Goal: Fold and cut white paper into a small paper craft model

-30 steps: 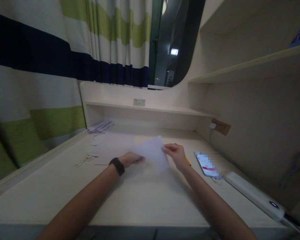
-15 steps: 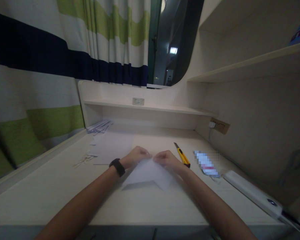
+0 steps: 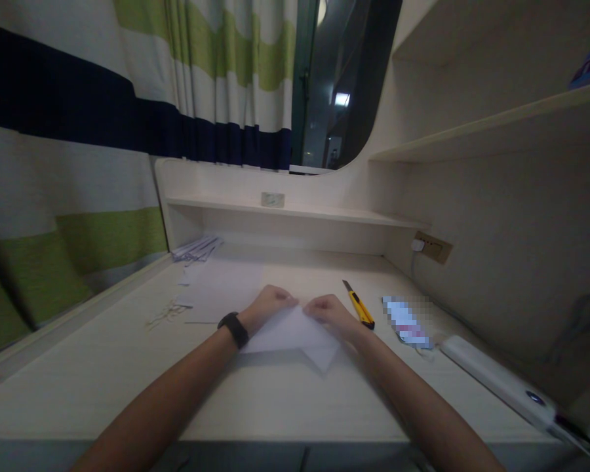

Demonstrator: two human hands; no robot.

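A white sheet of paper [image 3: 288,331], partly folded, spreads toward me over the desk with one corner pointing to the front. My left hand [image 3: 270,305], below a black watch [image 3: 233,329], pinches its far edge. Just to the right, my right hand [image 3: 328,309] pinches the same far edge, fingertips a small gap from the left ones. Both hands are closed. To the right of my right hand lies a yellow box cutter [image 3: 358,307] with its blade showing. More white paper [image 3: 221,278] lies flat behind my left hand.
Folded paper strips [image 3: 197,249] are piled at the back left, with thin strings [image 3: 170,311] nearer. A phone [image 3: 406,322] and a long white lamp-like bar [image 3: 496,380] lie on the right. A tape roll [image 3: 273,199] stands on the low shelf [image 3: 324,215].
The paper's near left edge has lifted and straightened, and its left corner has drawn in toward my left wrist. Both hands keep their pinch and have barely shifted.
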